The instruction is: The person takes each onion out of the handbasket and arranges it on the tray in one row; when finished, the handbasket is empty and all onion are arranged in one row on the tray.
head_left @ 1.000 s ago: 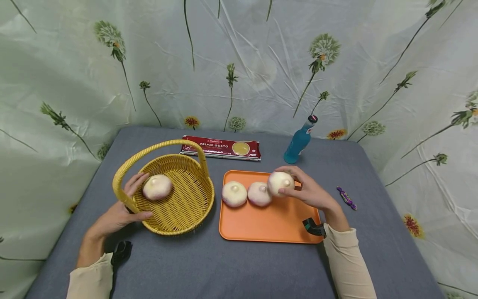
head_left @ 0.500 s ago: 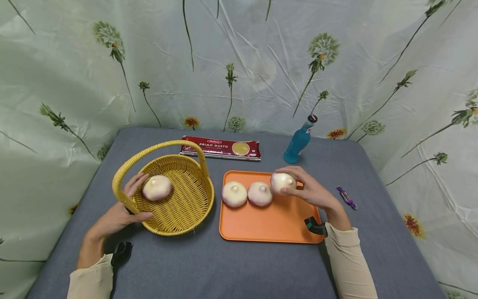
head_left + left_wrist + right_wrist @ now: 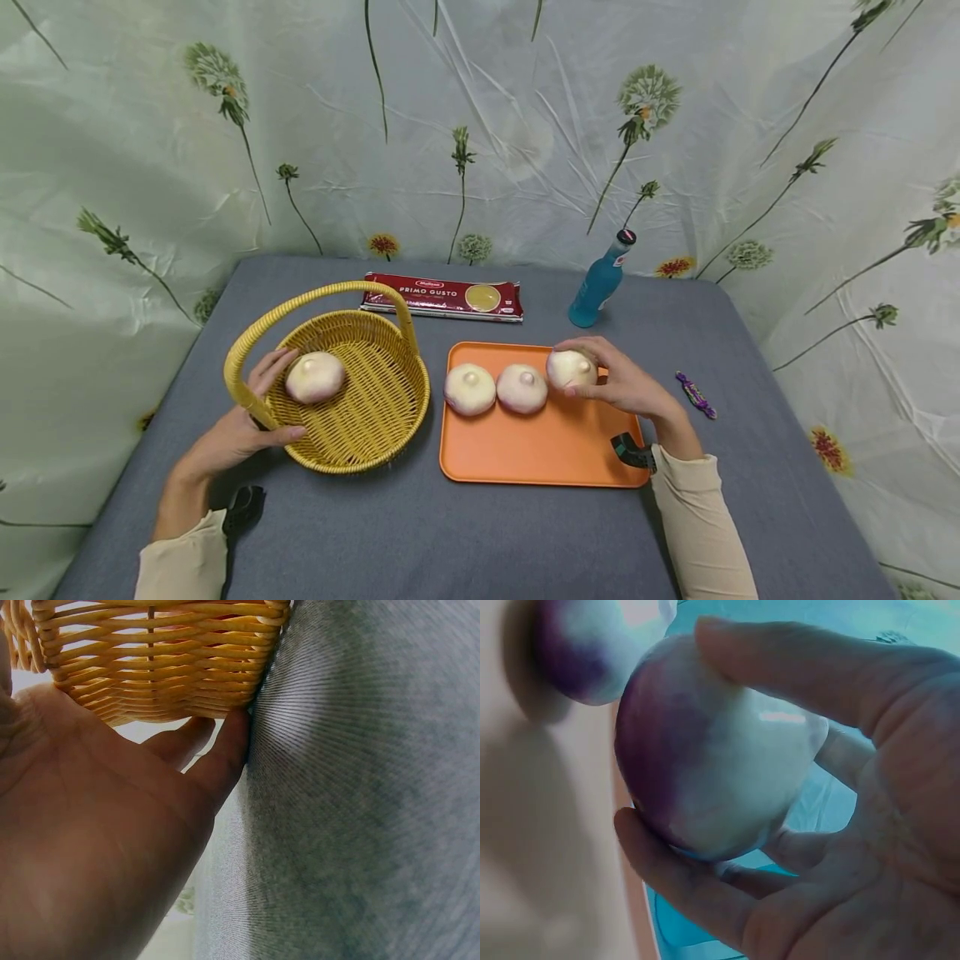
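Note:
My right hand [image 3: 621,379] grips a white and purple turnip [image 3: 572,368] at the back right of the orange tray [image 3: 525,454]. In the right wrist view the thumb and fingers curve round this turnip [image 3: 712,750]; whether it touches the tray I cannot tell. Two more turnips, a left one [image 3: 470,389] and a middle one [image 3: 522,388], sit side by side on the tray. My left hand [image 3: 236,433] holds the left side of the yellow wicker basket [image 3: 375,425], its fingers against the woven wall [image 3: 157,664]. One turnip [image 3: 316,377] lies inside the basket.
A red pasta packet [image 3: 446,297] lies behind the basket and tray. The blue bottle [image 3: 600,283] stands at the back right. A purple wrapped candy [image 3: 696,395] lies right of the tray. Grey cloth [image 3: 420,542] covers the table, and a flowered curtain hangs behind it.
The turnip in my right hand has moved slightly right, away from the middle turnip, leaving a small gap. My left hand and the basket have stayed in place.

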A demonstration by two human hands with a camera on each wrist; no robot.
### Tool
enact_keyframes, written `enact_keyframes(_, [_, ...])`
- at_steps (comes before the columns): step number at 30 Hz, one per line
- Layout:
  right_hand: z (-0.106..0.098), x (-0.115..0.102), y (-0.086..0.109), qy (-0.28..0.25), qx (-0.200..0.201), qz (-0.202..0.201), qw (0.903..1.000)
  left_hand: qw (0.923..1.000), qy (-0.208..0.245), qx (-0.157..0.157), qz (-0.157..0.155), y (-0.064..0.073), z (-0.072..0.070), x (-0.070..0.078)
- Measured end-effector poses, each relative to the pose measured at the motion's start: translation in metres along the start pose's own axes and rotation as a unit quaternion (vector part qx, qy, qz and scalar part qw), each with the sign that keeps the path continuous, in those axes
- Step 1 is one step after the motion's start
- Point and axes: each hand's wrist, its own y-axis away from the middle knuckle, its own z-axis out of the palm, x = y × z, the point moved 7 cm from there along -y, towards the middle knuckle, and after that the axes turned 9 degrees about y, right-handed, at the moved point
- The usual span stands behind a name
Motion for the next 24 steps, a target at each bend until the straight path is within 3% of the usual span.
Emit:
enact_keyframes(13, [0.004, 0.009, 0.0, 0.054, -0.019, 0.036, 0.9977, 1.0, -0.002, 0.001, 0.001, 0.0, 0.0, 0.002])
enact_keyframes(24, [0.011, 0.01, -0.002, 0.065, -0.049, 0.028, 0.9963, 1.0, -0.005, -0.001, 0.005, 0.001, 0.0, 0.0])
